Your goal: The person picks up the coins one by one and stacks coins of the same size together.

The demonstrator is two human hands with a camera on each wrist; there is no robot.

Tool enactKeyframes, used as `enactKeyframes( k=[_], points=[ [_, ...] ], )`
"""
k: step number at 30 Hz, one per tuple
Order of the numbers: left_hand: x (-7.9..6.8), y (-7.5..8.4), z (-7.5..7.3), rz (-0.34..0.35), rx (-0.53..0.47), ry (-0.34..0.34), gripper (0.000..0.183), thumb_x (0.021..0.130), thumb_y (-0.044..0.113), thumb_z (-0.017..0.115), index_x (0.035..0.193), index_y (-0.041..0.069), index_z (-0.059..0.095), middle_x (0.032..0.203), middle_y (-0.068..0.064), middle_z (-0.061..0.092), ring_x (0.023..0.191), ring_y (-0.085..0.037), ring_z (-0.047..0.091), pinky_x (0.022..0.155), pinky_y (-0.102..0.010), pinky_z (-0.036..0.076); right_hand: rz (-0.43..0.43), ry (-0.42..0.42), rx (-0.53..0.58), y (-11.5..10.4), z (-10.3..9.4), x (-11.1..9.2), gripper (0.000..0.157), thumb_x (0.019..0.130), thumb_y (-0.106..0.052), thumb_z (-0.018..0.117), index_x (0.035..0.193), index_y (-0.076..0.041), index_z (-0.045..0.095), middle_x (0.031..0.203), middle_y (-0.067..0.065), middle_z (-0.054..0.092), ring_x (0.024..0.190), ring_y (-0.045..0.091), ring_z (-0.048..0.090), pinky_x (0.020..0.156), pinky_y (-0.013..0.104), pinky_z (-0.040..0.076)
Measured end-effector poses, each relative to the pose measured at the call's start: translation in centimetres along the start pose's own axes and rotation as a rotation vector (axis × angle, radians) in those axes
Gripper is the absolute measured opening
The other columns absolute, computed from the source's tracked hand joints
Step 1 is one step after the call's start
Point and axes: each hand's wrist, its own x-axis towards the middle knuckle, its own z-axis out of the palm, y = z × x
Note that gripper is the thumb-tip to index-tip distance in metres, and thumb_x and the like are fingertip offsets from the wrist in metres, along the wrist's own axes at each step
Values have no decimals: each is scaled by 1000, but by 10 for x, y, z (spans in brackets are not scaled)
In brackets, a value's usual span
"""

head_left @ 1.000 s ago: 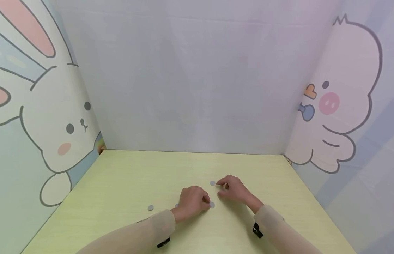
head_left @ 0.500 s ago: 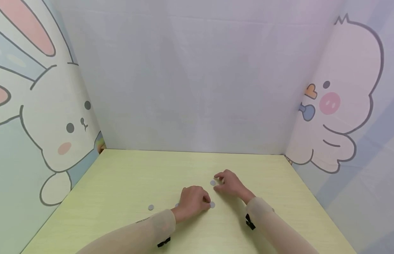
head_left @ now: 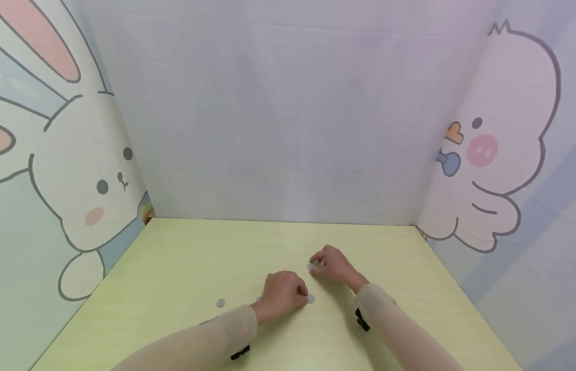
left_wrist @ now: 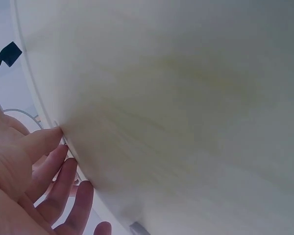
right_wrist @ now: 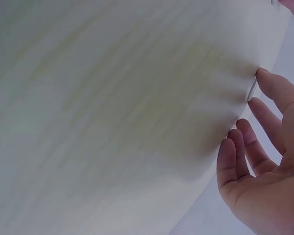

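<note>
In the head view my left hand (head_left: 282, 292) rests low on the table, its thumb and forefinger at the left edge of a small silver coin (head_left: 311, 299). Farther back, my right hand (head_left: 334, 265) pinches a second coin (head_left: 310, 267) at its edges between thumb and forefinger. The right wrist view shows that coin (right_wrist: 252, 90) thin and edge-on between the two fingertips, flat on the tabletop. Its other fingers curve down to the surface. In the left wrist view the left fingertips (left_wrist: 68, 161) meet the table, and their coin is mostly hidden.
Another coin (head_left: 220, 303) lies left of the left forearm. One more coin (head_left: 258, 300) is partly hidden behind the left wrist. The pale yellow table (head_left: 199, 257) ends at a plain back curtain (head_left: 288, 129), with cartoon-printed curtains at both sides.
My right hand has moved left and slightly away from me, and its thumb and forefinger have closed on the far coin. The left hand has stayed at its coin.
</note>
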Motion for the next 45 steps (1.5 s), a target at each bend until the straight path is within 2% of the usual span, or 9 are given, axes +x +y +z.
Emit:
enactKeyframes(
  k=[10, 17, 26, 45],
  points=[
    [1, -2, 2, 0, 3, 6, 11, 83, 30, 92, 77, 26, 84, 77, 18, 73, 77, -1, 61, 74, -38, 48, -3, 1, -13, -5, -3, 1, 17, 87, -19, 89, 102, -12, 84, 98, 2, 68, 85, 16, 57, 78, 36, 49],
    [2, -6, 7, 7, 5, 21, 12, 83, 33, 91, 76, 28, 83, 76, 20, 71, 75, 2, 58, 72, -34, 46, -59, -18, -29, -5, -5, 0, 18, 86, -14, 88, 103, -7, 84, 96, 3, 71, 82, 15, 57, 74, 32, 47],
    [1, -5, 6, 10, -3, 28, 11, 83, 31, 92, 76, 27, 83, 76, 19, 71, 74, 1, 58, 72, -34, 46, -94, -31, -29, 0, -4, 2, 9, 89, -13, 86, 97, -10, 85, 90, -1, 72, 81, 15, 57, 73, 31, 47],
    [0, -3, 5, -5, -14, 19, 10, 84, 30, 91, 78, 25, 84, 75, 20, 70, 74, 0, 57, 74, -37, 46, -184, 24, -55, 5, -2, -3, 8, 86, -17, 89, 87, -11, 84, 84, -5, 72, 79, 10, 61, 74, 29, 51]
  ],
)
